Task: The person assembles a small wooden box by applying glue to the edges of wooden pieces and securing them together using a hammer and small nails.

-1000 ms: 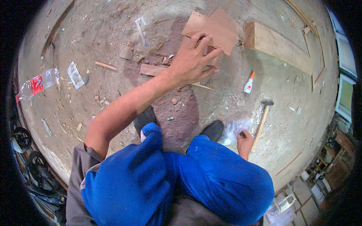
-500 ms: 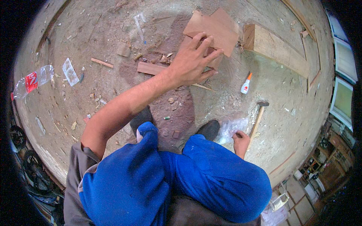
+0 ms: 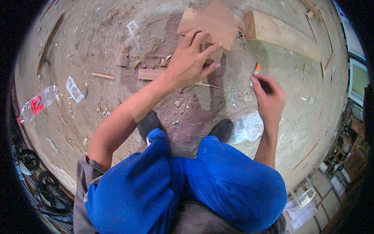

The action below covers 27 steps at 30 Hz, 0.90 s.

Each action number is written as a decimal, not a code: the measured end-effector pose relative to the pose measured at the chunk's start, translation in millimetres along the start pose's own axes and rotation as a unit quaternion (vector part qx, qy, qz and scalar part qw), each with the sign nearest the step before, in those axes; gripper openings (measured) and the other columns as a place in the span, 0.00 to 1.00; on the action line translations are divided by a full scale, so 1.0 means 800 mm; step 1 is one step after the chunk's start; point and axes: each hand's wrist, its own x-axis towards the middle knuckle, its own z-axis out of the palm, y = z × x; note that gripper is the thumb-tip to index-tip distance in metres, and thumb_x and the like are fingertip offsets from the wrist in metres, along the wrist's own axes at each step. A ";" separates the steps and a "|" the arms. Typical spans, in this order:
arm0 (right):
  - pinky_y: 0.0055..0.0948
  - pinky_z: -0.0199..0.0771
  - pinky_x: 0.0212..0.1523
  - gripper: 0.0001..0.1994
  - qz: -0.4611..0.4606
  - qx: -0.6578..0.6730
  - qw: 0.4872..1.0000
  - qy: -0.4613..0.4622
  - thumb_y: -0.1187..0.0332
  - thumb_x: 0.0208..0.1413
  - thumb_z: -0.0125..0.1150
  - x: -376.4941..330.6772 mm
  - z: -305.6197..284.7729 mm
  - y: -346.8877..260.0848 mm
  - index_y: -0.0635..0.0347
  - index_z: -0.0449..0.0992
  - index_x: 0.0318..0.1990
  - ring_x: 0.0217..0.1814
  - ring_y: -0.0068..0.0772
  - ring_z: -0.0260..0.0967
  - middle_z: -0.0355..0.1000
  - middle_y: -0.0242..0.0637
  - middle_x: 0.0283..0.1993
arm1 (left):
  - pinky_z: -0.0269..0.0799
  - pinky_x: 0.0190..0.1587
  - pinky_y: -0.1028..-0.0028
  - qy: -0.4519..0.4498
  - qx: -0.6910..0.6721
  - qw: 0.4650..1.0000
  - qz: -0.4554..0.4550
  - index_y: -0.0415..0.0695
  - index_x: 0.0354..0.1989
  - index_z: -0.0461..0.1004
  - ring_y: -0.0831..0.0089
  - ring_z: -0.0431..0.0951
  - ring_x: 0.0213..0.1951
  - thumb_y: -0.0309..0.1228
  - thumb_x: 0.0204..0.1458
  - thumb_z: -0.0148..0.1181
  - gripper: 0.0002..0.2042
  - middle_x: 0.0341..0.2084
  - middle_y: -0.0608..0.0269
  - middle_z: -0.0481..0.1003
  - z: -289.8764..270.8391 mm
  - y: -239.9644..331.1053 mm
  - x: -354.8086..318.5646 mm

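My left hand [image 3: 189, 58] is at the thin brown wooden board [image 3: 212, 25] ahead of me. Its bent fingers, set apart, hold the board near its closer edge, where a second flat piece [image 3: 215, 57] shows between index finger and thumb. On the right, my right hand [image 3: 269, 95] pinches a small glue bottle with an orange cap [image 3: 257, 67]; thumb and fingers hide most of its white body, and the hand is slightly blurred. A short wooden strip [image 3: 151, 74] lies under my left wrist.
A thick wooden beam [image 3: 286, 35] lies at the far right. Clear plastic wrap [image 3: 248, 127] rests beside my right shoe [image 3: 221, 130]. Leftward on the dirt floor are a plastic bottle [image 3: 37, 104], a small packet [image 3: 74, 90] and a thin stick [image 3: 103, 75].
My right hand has come forward from beside my knee to the glue bottle and closed on it. The hammer is now hidden behind that arm. My left hand keeps its place at the board.
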 end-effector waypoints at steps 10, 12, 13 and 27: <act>0.33 0.81 0.40 0.09 -0.102 -0.013 0.995 -0.016 0.68 0.54 0.70 0.105 0.086 0.004 0.64 0.86 0.39 0.35 0.37 0.83 0.82 0.45 0.35 | 0.72 0.56 0.54 0.034 -0.008 0.999 -0.023 0.57 0.45 0.87 0.53 0.70 0.57 0.36 0.50 0.67 0.13 0.50 0.57 0.73 0.006 -0.011 0.022; 0.34 0.82 0.39 0.09 -0.105 -0.021 0.994 -0.011 0.68 0.53 0.70 0.105 0.088 0.004 0.64 0.86 0.38 0.34 0.37 0.83 0.82 0.45 0.35 | 0.71 0.57 0.56 0.043 -0.014 0.999 -0.019 0.54 0.45 0.86 0.52 0.71 0.55 0.34 0.50 0.69 0.13 0.49 0.56 0.73 0.005 -0.012 0.023; 0.34 0.82 0.38 0.09 -0.110 -0.030 0.993 -0.011 0.68 0.53 0.70 0.105 0.088 0.002 0.64 0.86 0.37 0.33 0.38 0.83 0.82 0.45 0.35 | 0.70 0.57 0.58 0.049 -0.017 0.999 -0.015 0.53 0.45 0.86 0.51 0.71 0.54 0.33 0.49 0.70 0.13 0.49 0.56 0.74 0.005 -0.013 0.024; 0.39 0.81 0.41 0.09 -0.125 -0.094 0.988 -0.022 0.70 0.50 0.69 0.122 0.093 -0.017 0.65 0.84 0.38 0.35 0.48 0.82 0.82 0.48 0.33 | 0.70 0.54 0.53 0.033 0.003 0.999 -0.020 0.56 0.38 0.88 0.53 0.70 0.54 0.39 0.49 0.68 0.10 0.45 0.59 0.74 0.012 -0.022 0.036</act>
